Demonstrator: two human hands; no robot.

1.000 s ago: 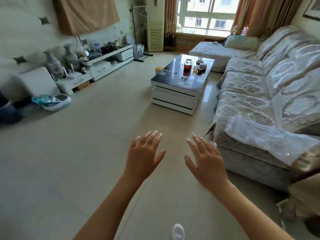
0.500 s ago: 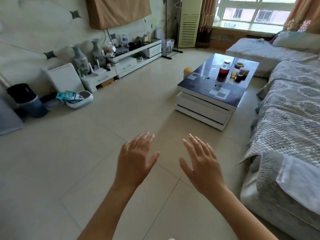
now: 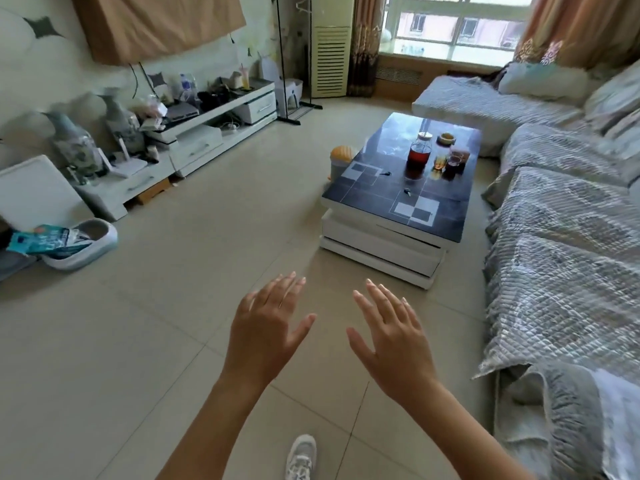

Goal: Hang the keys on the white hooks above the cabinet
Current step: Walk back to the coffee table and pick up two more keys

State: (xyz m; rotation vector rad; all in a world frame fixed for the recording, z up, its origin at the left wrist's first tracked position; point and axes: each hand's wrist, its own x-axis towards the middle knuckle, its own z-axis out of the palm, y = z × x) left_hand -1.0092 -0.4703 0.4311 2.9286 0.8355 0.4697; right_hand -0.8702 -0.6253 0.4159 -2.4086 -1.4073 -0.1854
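Two small dark keys [image 3: 385, 173] [image 3: 408, 192] lie apart on the glossy black counter [image 3: 446, 216]; the left hand [image 3: 266, 327] and right hand [image 3: 394, 332] are spread wide, holding nothing.

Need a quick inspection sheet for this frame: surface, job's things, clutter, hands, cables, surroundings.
Surface: dark glossy coffee table, mostly bare at the near end.
Job's things: two small dark items on the table, possibly keys, too small to tell; white hooks not in view.
Clutter: jar of dark liquid and glasses at the table's far end.
Hands: left hand and right hand open, empty, over the floor.
Cables: a dark cord hanging below the covered wall panel.
Surroundings: covered sofa, TV cabinet, vases.
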